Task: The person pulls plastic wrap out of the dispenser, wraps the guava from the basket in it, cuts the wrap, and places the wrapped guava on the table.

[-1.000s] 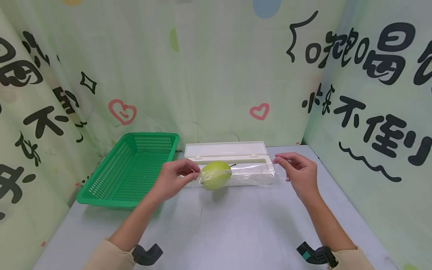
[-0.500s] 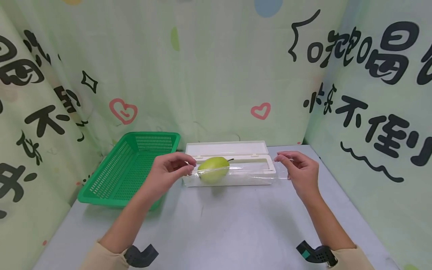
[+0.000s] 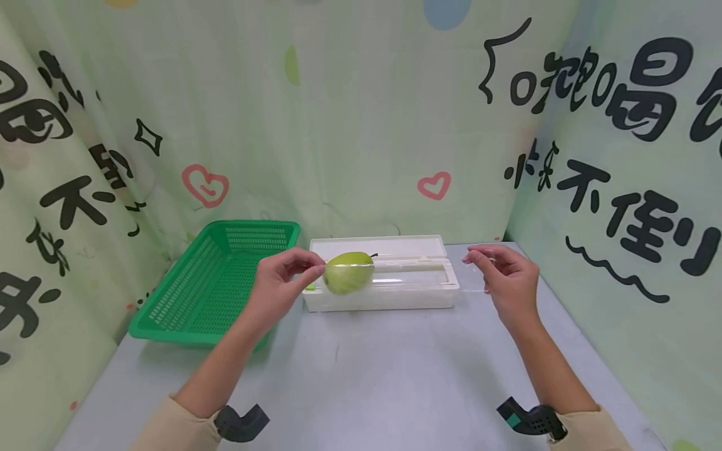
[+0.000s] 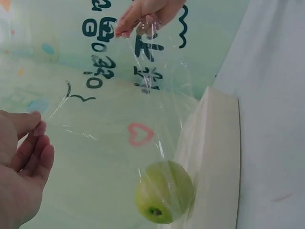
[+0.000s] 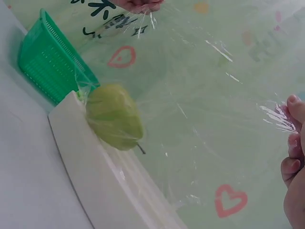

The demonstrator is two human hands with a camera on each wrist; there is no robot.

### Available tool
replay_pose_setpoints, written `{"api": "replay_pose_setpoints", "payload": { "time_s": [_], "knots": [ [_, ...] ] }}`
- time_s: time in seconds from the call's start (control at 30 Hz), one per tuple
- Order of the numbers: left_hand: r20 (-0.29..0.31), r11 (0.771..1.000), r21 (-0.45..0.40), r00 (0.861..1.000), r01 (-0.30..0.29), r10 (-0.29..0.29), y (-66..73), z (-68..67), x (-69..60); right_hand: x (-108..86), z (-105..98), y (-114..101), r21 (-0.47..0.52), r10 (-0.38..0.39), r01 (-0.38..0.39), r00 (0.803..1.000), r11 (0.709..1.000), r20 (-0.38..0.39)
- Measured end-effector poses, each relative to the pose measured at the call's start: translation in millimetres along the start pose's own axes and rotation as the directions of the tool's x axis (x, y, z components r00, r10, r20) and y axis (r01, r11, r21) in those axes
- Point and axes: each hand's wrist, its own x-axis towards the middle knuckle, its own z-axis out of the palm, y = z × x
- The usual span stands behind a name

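The green pear [image 3: 348, 274] lies against clear plastic film [image 5: 181, 109] by the white box [image 3: 383, 299], long axis pointing left to right, just beside the film-pinching left hand [image 3: 283, 280], well apart from the right hand [image 3: 507, 277], likewise pinching film.

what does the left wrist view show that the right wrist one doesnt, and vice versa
Only the left wrist view shows the dark blossom end of the green pear. Only the right wrist view shows its stem and the green plastic basket. Both show the green pear, clear plastic film, long white box, table, patterned curtain, left hand and right hand.
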Motion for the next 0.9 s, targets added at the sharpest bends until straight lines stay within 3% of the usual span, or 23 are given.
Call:
{"api": "replay_pose_setpoints", "payload": {
  "time_s": [0.13, 0.4, 0.53, 0.73, 0.9],
  "knots": [
    [-0.063, 0.999, -0.009, 0.998, 0.032, -0.032, 4.3, 3.2, 2.5, 0.5, 0, -1, -0.004, -0.025, 0.025, 1.000, 1.000, 0.007],
    [-0.068, 0.995, -0.076, 0.996, 0.058, -0.063, 9.7, 5.9, 1.7, -0.3, -1, 1, -0.035, -0.025, 0.025, 1.000, 0.999, 0.015],
    [-0.080, 0.999, -0.043, 0.996, 0.026, -0.030, 7.7, 5.7, 1.4, -1.0, -1, 1, -0.031, -0.024, 0.025, 1.000, 0.999, 0.016],
    [-0.077, 1.000, 0.008, 0.997, -0.023, 0.024, 10.3, 7.2, -0.3, 0.6, -1, -4, 0.062, -0.073, 0.075, 0.997, 0.995, -0.027],
    [-0.144, 0.992, 0.021, 0.981, -0.127, 0.129, 11.2, 8.7, -1.2, 1.7, -1, -9, 0.074, -0.146, 0.149, 0.988, 0.986, -0.050]
  ]
}}
